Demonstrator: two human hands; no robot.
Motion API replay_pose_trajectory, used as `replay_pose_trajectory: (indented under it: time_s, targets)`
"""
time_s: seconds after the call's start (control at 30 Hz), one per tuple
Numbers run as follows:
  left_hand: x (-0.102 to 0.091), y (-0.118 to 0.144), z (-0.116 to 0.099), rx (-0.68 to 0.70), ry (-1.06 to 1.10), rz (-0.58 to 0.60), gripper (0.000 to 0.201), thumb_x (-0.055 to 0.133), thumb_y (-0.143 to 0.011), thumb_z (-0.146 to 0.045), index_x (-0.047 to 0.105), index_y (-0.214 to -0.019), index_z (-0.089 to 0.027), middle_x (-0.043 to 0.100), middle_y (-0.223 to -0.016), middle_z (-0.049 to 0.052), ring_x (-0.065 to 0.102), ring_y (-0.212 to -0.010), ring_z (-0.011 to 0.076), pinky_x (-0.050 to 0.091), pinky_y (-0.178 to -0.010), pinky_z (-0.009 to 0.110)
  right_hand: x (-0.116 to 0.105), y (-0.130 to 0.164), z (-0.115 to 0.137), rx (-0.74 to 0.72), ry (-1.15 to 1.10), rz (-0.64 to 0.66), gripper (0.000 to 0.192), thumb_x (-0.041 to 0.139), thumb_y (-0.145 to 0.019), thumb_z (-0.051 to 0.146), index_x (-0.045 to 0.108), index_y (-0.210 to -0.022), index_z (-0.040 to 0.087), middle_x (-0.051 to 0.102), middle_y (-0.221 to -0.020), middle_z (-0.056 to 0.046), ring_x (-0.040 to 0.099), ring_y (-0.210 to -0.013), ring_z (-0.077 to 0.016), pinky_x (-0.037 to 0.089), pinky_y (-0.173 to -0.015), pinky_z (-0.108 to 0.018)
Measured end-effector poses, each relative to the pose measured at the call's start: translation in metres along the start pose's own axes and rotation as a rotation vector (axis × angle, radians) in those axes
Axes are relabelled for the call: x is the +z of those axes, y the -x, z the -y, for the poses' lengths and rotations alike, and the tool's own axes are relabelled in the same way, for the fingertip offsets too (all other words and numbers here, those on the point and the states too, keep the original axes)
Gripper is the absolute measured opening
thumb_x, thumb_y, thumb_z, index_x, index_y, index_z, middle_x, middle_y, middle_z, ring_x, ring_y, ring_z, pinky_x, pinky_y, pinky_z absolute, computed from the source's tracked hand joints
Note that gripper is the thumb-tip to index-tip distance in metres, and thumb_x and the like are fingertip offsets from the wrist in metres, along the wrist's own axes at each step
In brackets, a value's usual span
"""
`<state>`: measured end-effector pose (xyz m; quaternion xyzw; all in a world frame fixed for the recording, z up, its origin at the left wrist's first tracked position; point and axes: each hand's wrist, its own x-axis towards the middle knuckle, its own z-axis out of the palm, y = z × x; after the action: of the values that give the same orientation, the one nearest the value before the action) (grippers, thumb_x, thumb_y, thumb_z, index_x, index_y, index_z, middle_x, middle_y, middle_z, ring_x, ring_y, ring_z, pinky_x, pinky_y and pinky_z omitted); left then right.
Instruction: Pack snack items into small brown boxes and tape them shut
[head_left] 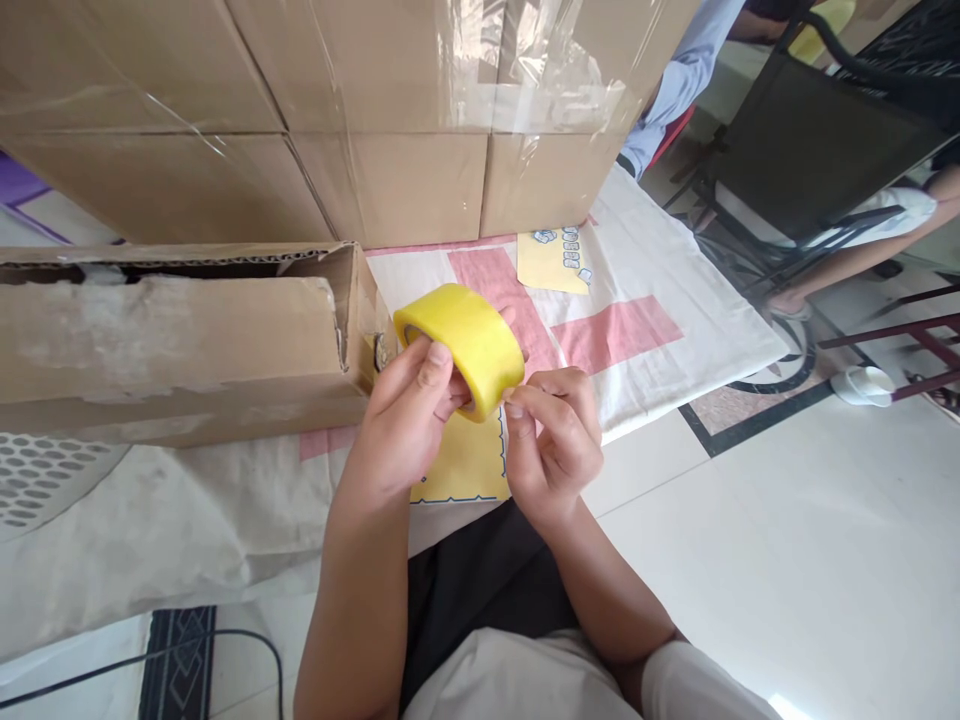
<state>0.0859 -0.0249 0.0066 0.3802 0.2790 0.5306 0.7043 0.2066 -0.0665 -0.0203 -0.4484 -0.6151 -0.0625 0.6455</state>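
A wide roll of yellow tape (469,335) is held above the table edge by my left hand (412,410), with the thumb outside and fingers inside the core. At the roll's lower right rim, my right hand (556,435) is closed in a pinch, thumb against forefinger. The fingertips touch the tape there, though a loose end is too small to make out. Below the roll lies a yellow printed sheet (459,465) with a blue border, partly hidden by my hands.
An opened cardboard box (172,350) stands to the left. Stacked, plastic-wrapped cartons (405,185) rise behind it. Another yellow printed card (551,262) lies on the white and pink tablecloth (675,270). At right are a dark chair (802,140) and other people's limbs; a white perforated basket (52,480) sits left.
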Motion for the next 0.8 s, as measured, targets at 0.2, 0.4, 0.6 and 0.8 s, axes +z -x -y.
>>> replay_pose_trajectory:
  time_s: [0.2,0.4,0.6,0.8]
  targets:
    - [0.003,-0.003,-0.002,0.075,0.048,0.028,0.032,0.076,-0.085,-0.052,0.065,-0.083,-0.021,0.07,-0.084,0.004,0.072,-0.094,0.0218,0.058,-0.083,0.033,0.003,0.001,-0.002,0.005,-0.017,0.002,0.02,0.06,-0.091,0.003,0.067,-0.096,0.022,0.056,-0.084,-0.001,0.055,-0.074,-0.0138,0.045,-0.061,-0.031]
    - [0.007,0.0,-0.012,0.036,0.091,-0.033,0.025,0.07,-0.091,-0.047,0.068,-0.091,-0.023,0.073,-0.12,0.007,0.069,-0.117,0.0257,0.058,-0.094,0.038,0.005,0.006,-0.001,-0.001,-0.025,-0.003,0.023,0.059,-0.091,0.003,0.067,-0.098,0.023,0.056,-0.084,-0.001,0.055,-0.072,-0.0134,0.045,-0.058,-0.029]
    - [0.015,0.003,-0.018,0.0,0.143,-0.094,0.022,0.059,-0.099,-0.038,0.07,-0.095,-0.02,0.074,-0.112,0.008,0.07,-0.11,0.0203,0.058,-0.092,0.031,0.004,0.003,0.001,-0.028,-0.019,-0.031,0.018,0.061,-0.093,0.008,0.069,-0.096,0.023,0.056,-0.082,-0.001,0.055,-0.07,-0.0134,0.045,-0.058,-0.03]
    - [0.024,0.004,-0.025,0.057,0.229,-0.175,0.022,0.061,-0.098,-0.034,0.068,-0.086,-0.017,0.067,-0.082,0.004,0.065,-0.073,0.0141,0.059,-0.083,0.031,0.004,0.011,-0.003,-0.035,-0.013,-0.022,0.019,0.062,-0.093,0.007,0.069,-0.099,0.024,0.058,-0.083,-0.001,0.056,-0.071,-0.0135,0.047,-0.059,-0.03]
